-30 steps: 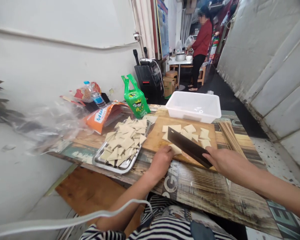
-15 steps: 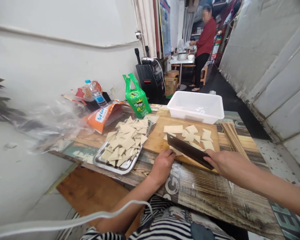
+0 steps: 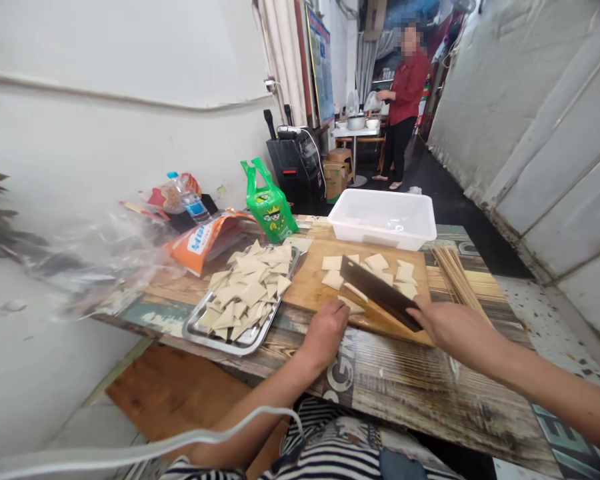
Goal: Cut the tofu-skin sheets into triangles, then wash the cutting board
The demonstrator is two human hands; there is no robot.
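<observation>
My right hand (image 3: 447, 327) is wrapped round the handle of a broad dark cleaver (image 3: 377, 290), its blade slanting up and left over the wooden cutting board (image 3: 305, 273). Closed fingers of my left hand (image 3: 329, 328) press on a pale piece of tofu sheet (image 3: 351, 305) at the board's near edge. A narrow strip (image 3: 356, 292) lies between that piece and the blade. Several cut pieces (image 3: 377, 261) are scattered behind the cleaver, which partly hides some. Left of the board, a metal tray (image 3: 250, 345) holds a heap of similar pieces (image 3: 253, 287).
Behind the board stands a white plastic tub (image 3: 383, 227). Thin wooden skewers (image 3: 457, 280) lie to its right. A green bag (image 3: 273, 210), an orange packet (image 3: 200, 243) and a water bottle (image 3: 193, 203) are at the back left. A person in red (image 3: 405, 100) stands farther off.
The cleaver has shifted away from my left hand, uncovering the piece and a narrow strip beside it. My left hand stays at the board's near edge. The whole view has tilted slightly.
</observation>
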